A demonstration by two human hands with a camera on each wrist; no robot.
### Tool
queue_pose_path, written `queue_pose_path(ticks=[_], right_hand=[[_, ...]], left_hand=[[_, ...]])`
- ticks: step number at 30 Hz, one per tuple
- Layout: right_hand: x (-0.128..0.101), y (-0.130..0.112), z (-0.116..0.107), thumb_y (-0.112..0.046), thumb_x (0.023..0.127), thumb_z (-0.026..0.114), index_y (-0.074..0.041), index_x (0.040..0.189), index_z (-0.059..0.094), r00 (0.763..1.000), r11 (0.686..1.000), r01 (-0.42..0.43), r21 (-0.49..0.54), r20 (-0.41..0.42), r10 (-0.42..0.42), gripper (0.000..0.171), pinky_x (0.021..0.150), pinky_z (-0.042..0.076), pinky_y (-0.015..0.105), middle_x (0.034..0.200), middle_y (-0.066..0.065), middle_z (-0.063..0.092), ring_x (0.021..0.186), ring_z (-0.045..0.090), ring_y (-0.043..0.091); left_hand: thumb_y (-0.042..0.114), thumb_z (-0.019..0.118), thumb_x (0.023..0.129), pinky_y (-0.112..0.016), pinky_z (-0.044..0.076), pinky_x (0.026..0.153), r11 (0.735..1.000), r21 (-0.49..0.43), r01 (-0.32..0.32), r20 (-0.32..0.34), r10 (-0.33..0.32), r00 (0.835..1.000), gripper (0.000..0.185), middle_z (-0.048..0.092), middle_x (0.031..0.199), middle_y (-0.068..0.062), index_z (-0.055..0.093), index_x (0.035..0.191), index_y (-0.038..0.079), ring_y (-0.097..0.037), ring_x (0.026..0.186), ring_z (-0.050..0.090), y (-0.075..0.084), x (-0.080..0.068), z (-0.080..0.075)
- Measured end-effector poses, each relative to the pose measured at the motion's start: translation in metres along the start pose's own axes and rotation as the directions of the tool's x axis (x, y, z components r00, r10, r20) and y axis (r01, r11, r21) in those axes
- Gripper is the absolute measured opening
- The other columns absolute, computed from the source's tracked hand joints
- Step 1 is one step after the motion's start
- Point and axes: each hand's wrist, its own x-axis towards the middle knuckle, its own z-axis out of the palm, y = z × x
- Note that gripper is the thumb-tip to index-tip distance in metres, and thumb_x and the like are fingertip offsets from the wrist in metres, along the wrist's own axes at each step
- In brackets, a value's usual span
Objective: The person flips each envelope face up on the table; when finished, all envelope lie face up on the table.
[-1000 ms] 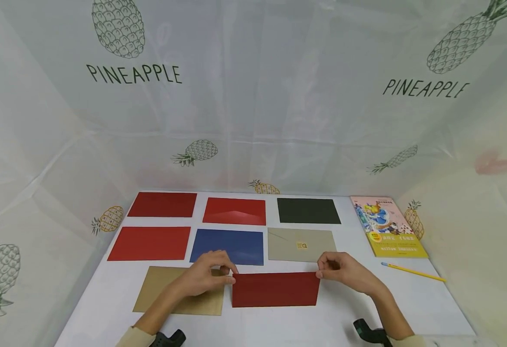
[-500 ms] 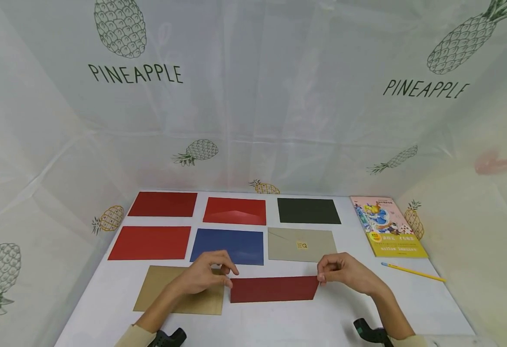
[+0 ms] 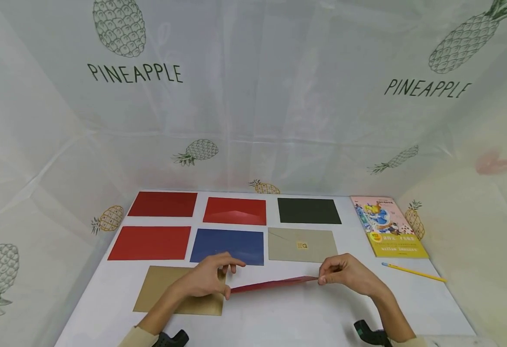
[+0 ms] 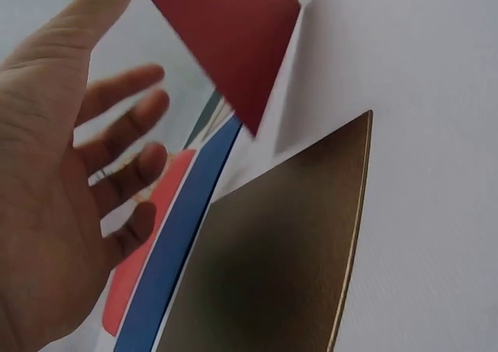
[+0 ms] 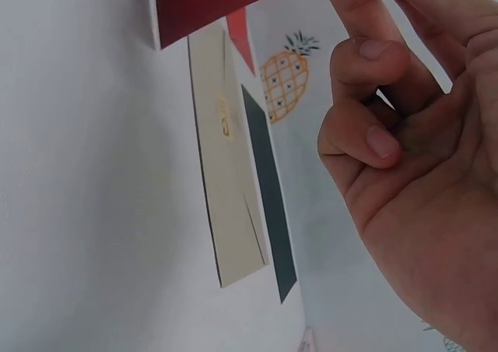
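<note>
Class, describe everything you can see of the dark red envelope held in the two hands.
The dark red envelope is a plain, matte paper rectangle, unmarked. It is lifted off the white table and tipped nearly edge-on to the head camera. The left hand pinches its left end, the right hand its right end. It hangs beside the brown envelope.

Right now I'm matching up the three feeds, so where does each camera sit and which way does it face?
Head: above, looking forward and down at the table; shows both forearms, the left hand and the right hand.
Left wrist: beside the left palm, facing the gold envelope.
Right wrist: beside curled right fingers, facing the beige envelope.
All three share the dark red envelope.
</note>
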Motion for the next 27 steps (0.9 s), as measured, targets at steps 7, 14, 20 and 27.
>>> queue_pose_path(ticks=[7, 14, 20, 27], right_hand=[[-0.0028, 0.0001, 0.0013, -0.023, 0.09, 0.076, -0.013, 0.091, 0.074, 0.999, 0.999, -0.032, -0.028, -0.042, 0.031, 0.011, 0.068, 0.052, 0.027, 0.087, 0.005, 0.072, 0.079, 0.062, 0.015], [-0.0045, 0.0022, 0.0007, -0.017, 0.092, 0.073, -0.014, 0.092, 0.073, 1.0, 1.0, -0.025, -0.018, -0.016, 0.025, 0.003, 0.069, 0.052, 0.028, 0.092, 0.007, 0.072, 0.081, 0.063, 0.02], [-0.0057, 0.0036, 0.0008, -0.014, 0.093, 0.071, -0.015, 0.093, 0.072, 1.0, 1.0, -0.016, -0.016, 0.008, 0.016, 0.001, 0.072, 0.053, 0.03, 0.094, 0.01, 0.072, 0.085, 0.064, 0.021], [-0.0078, 0.0039, 0.0016, -0.015, 0.094, 0.07, -0.011, 0.091, 0.072, 0.999, 1.0, -0.027, 0.016, 0.045, 0.026, 0.005, 0.075, 0.054, 0.031, 0.097, 0.014, 0.073, 0.092, 0.065, 0.023]], left_hand=[[0.053, 0.089, 0.065, -0.036, 0.044, 0.083, 0.977, 0.209, 0.043, -0.039, -0.035, 0.999, 0.085, 0.065, 0.111, 0.01, 0.061, 0.14, 0.025, -0.014, 0.091, 0.053, 0.0042, 0.002, 0.0022], [0.056, 0.089, 0.063, -0.036, 0.044, 0.084, 0.958, 0.285, 0.039, -0.045, -0.028, 0.999, 0.083, 0.068, 0.106, 0.023, 0.065, 0.136, 0.024, -0.007, 0.088, 0.054, 0.0021, 0.002, 0.0055], [0.066, 0.086, 0.06, -0.033, 0.041, 0.081, 0.934, 0.352, 0.065, -0.077, -0.04, 0.996, 0.087, 0.067, 0.108, 0.018, 0.067, 0.133, 0.024, -0.007, 0.091, 0.052, 0.0017, 0.0001, 0.0053], [0.069, 0.084, 0.059, -0.035, 0.045, 0.081, 0.919, 0.387, 0.075, -0.065, -0.054, 0.996, 0.088, 0.067, 0.102, 0.021, 0.068, 0.132, 0.023, -0.005, 0.084, 0.051, 0.0045, -0.0013, 0.0033]])
